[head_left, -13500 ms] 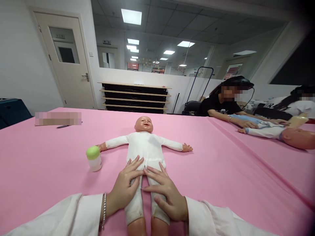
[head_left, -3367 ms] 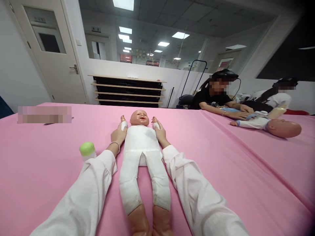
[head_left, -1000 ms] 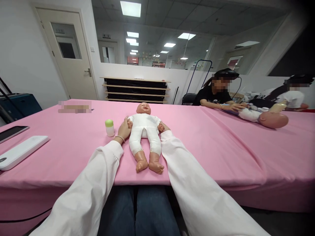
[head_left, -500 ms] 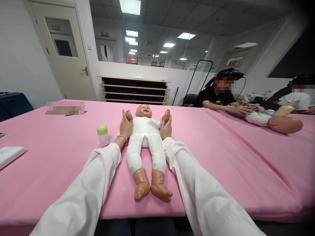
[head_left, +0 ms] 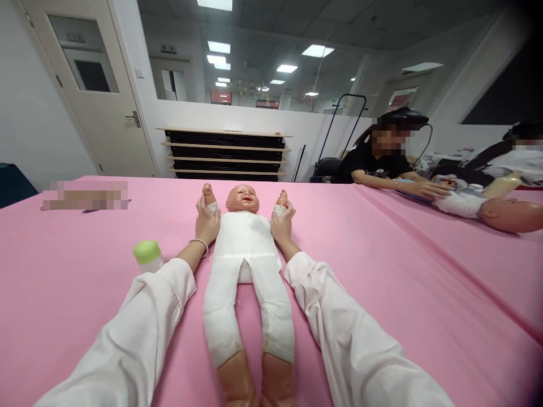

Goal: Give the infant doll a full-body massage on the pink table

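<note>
A baby doll (head_left: 242,243) with a white cloth body lies on its back on the pink-covered table (head_left: 382,282), head at the far end and legs toward me. My left hand (head_left: 207,221) is closed around the doll's arm at the left, just below its small hand. On the other side my right hand (head_left: 282,223) grips the other arm in the same way. Both doll hands stick up above my fingers, beside its head. The doll's feet are cut off by the lower edge of the view.
A jar with a green lid (head_left: 147,252) stands left of my left forearm. At the right a person in black (head_left: 375,164) handles another doll (head_left: 509,213). Black stacked shelving (head_left: 224,154) is against the back wall. A blurred-out item (head_left: 85,195) lies at the far left.
My hands have moved from beside the doll's arms to a grip lower on them, and the doll's arms are raised outward. The view has moved closer, cutting off its feet.
</note>
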Tool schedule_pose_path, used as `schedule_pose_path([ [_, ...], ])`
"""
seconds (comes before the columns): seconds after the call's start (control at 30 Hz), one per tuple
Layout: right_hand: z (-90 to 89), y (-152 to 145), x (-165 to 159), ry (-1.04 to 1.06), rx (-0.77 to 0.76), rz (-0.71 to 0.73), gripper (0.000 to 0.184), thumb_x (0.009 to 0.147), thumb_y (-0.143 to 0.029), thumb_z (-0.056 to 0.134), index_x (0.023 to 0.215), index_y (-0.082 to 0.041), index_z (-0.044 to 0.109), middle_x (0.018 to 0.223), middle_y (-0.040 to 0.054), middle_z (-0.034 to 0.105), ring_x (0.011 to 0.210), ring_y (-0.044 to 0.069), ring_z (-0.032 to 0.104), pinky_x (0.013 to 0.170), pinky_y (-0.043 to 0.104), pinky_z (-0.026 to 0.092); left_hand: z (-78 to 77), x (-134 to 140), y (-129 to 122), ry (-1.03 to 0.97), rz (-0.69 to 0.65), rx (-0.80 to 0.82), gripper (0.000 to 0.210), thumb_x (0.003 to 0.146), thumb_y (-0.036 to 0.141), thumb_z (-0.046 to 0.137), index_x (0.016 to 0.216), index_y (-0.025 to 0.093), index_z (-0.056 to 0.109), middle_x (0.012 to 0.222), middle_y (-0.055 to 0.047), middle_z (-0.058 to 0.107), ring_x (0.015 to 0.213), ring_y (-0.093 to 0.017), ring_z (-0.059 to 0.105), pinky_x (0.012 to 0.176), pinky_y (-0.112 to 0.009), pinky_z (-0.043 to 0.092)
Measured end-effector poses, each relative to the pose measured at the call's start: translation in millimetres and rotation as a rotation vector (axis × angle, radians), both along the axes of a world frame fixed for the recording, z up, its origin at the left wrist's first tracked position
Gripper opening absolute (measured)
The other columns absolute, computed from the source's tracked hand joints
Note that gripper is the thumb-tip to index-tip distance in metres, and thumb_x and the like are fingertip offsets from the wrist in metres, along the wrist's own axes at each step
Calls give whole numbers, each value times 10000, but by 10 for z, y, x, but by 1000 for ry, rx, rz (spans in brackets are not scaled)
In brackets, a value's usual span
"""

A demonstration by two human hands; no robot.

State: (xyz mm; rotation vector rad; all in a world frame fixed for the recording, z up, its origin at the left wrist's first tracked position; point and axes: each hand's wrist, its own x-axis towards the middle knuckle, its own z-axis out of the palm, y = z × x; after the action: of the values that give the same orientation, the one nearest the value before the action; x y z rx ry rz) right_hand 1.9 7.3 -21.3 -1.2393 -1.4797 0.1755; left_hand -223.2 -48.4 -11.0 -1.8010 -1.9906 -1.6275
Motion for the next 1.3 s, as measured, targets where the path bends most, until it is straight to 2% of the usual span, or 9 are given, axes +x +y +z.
schedule_pose_path([
  [0.17, -4, -17, 4, 7, 50, 71, 467, 798, -274, 429, 1244, -184, 325, 1253, 166, 403, 1103, 253, 472, 907, 460, 417, -27, -5, -23, 43, -22, 55, 747, 794, 206, 455, 1423, 172, 54, 1391, -194, 257, 1218, -307, 424, 885, -468, 458],
  [0.33, 106, -143, 3, -114, 91, 202, 440, 899, -309, 288, 1333, -247, 329, 1352, 57, 422, 1216, 182, 393, 1028, 400, 343, -4, -20, -72, 106, -4, -95, 716, 816, 241, 435, 1439, 183, 88, 1440, -193, 192, 1207, -337, 436, 855, -461, 462],
  [0.4, 129, -168, 6, -143, 87, 230, 453, 916, -300, 228, 1357, -245, 318, 1375, 31, 410, 1240, 160, 375, 1059, 379, 313, -8, -33, -66, 145, -30, -138, 652, 842, 259, 392, 1437, 199, 136, 1432, -177, 255, 1219, -333, 423, 884, -465, 437],
  [0.57, 77, -112, 37, -148, -42, 225, 476, 877, -233, 280, 1344, -242, 372, 1324, 32, 474, 1195, 197, 429, 1026, 415, 352, -25, -64, -35, 187, 10, -242, 498, 863, 310, 346, 1351, 215, 380, 1211, -163, 545, 1103, -335, 504, 875, -510, 404],
  [0.73, 25, -45, 71, -124, -158, 203, 488, 833, -198, 328, 1304, -243, 448, 1196, 56, 567, 1109, 239, 490, 975, 444, 389, 17, -80, -56, 259, 82, -419, 471, 860, 336, 338, 1310, 248, 447, 1069, -167, 626, 1013, -378, 539, 806, -571, 393],
  [0.87, 34, -54, 80, -172, -207, 189, 492, 841, -216, 323, 1321, -261, 423, 1175, 61, 580, 1086, 256, 504, 937, 450, 408, 29, -87, -74, 274, 88, -436, 476, 862, 360, 321, 1302, 236, 454, 1019, -173, 635, 1002, -390, 540, 785, -563, 400],
  [1.0, 44, -91, 73, -161, -153, 182, 475, 843, -218, 315, 1304, -240, 429, 1217, 59, 554, 1093, 246, 499, 934, 445, 415, 27, -86, -99, 213, 90, -369, 513, 853, 351, 342, 1343, 206, 383, 1018, -183, 612, 976, -369, 559, 780, -527, 422],
  [1.13, 47, -141, 55, -100, 42, 137, 491, 843, -318, 379, 1313, -175, 359, 1282, 116, 478, 1155, 240, 465, 959, 422, 409, 56, -66, -154, 134, 116, -108, 673, 770, 269, 470, 1391, 144, 244, 1178, -190, 519, 1044, -331, 537, 832, -462, 435],
  [1.3, 65, -229, 38, -131, 277, 146, 552, 874, -442, 294, 1320, -118, 260, 1244, 188, 471, 1144, 256, 483, 947, 439, 406, 83, -28, -225, 132, 60, 162, 750, 712, 214, 502, 1375, 131, 160, 1296, -186, 427, 1121, -291, 492, 914, -430, 402],
])
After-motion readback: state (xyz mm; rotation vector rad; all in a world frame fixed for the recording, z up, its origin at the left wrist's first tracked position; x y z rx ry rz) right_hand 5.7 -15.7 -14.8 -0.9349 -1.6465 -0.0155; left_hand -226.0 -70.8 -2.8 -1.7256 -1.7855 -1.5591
